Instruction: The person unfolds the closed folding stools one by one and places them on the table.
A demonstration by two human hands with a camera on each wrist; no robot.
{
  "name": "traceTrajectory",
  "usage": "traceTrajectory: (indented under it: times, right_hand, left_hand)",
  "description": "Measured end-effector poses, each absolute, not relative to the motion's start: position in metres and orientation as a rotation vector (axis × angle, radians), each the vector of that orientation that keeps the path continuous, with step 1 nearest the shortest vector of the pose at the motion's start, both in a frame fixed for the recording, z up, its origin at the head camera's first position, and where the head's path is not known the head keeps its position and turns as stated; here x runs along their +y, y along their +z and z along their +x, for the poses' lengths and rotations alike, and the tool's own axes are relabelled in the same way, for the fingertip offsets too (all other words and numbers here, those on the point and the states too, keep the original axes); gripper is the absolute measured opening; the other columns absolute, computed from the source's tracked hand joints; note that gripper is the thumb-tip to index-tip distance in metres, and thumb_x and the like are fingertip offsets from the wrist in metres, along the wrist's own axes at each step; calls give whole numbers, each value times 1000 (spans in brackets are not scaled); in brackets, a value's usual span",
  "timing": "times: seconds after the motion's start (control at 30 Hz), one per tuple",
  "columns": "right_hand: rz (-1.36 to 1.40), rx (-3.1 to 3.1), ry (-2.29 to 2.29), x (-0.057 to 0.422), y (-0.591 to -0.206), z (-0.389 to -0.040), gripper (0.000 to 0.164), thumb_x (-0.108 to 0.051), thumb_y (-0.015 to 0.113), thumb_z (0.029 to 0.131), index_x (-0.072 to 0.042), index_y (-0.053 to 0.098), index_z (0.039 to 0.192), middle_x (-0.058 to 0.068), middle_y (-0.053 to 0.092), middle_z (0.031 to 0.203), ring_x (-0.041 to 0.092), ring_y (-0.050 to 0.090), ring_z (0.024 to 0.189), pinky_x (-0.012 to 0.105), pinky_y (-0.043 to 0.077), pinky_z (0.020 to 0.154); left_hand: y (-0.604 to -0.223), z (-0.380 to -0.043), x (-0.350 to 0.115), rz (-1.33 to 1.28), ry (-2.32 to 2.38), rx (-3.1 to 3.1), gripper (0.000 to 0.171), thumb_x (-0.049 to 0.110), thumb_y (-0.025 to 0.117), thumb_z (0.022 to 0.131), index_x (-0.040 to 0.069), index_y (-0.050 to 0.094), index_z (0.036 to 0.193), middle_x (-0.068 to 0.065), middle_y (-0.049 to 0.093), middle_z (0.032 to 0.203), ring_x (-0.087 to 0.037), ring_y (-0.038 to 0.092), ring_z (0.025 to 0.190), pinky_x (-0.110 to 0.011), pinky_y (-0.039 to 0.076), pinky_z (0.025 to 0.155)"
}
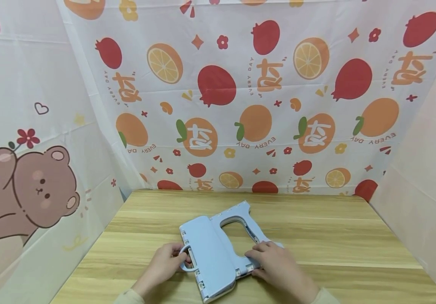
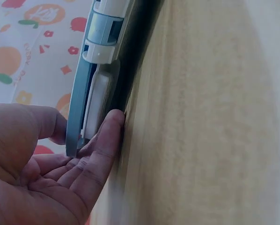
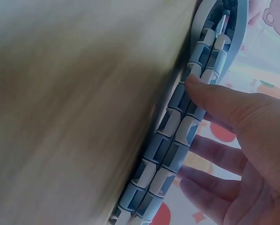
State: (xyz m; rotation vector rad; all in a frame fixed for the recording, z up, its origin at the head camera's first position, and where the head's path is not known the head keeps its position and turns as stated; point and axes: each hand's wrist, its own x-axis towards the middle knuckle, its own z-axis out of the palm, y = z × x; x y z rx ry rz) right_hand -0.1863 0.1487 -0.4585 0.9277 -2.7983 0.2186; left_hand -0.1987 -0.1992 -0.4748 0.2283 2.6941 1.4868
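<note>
A light blue plastic folding stool point(image 1: 211, 253) lies folded nearly flat on the table. Its smooth panel is at the left, and a leg frame with a large oval opening extends right. At the panel's left edge, my left hand point(image 1: 166, 261) grips the loop-shaped handle point(image 1: 184, 266). The left wrist view shows that thumb and fingers point(image 2: 99, 161) on either side of the handle. My right hand point(image 1: 278, 265) holds the leg frame at its near right side. In the right wrist view, the thumb point(image 3: 219, 97) presses the hinged edge point(image 3: 170, 133); the other fingers are partly hidden behind it.
The wood-grain table point(image 1: 335, 236) extends around the stool to both sides and behind. A fruit-printed cloth point(image 1: 236, 160) hangs along its back edge. More pale cloth closes in the left and right sides, with a printed bear point(image 1: 43, 185) on the left.
</note>
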Motion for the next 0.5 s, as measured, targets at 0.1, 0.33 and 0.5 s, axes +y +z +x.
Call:
traceTrajectory:
  times: [0.1,0.33,0.5]
  right_hand:
    - [942,-2788,228,144,-459,-185,40,-37,87,90,-27,77,128,-4,76,122,22,72,111,44,65,84]
    - [971,-2728,241,136,-461,-183,40,-37,84,92,-24,77,129,-4,77,121,20,73,110,43,65,88]
    - [983,-2684,277,133,-460,-182,39,-37,83,94,-22,77,129,-3,77,119,17,74,104,38,65,85]
  left_hand:
    - [-475,-198,-204,204,1517,2675,14,4,64,97,-2,75,103,-7,80,82,-13,73,78,-19,53,64]
    - [-470,-197,-206,84,1631,2659,24,3,64,99,-12,72,115,-12,81,86,-16,76,78,-22,61,67]
    - [-460,-199,-203,-28,1753,2634,29,0,59,101,-18,68,122,-16,81,90,-18,76,80,-24,64,69]
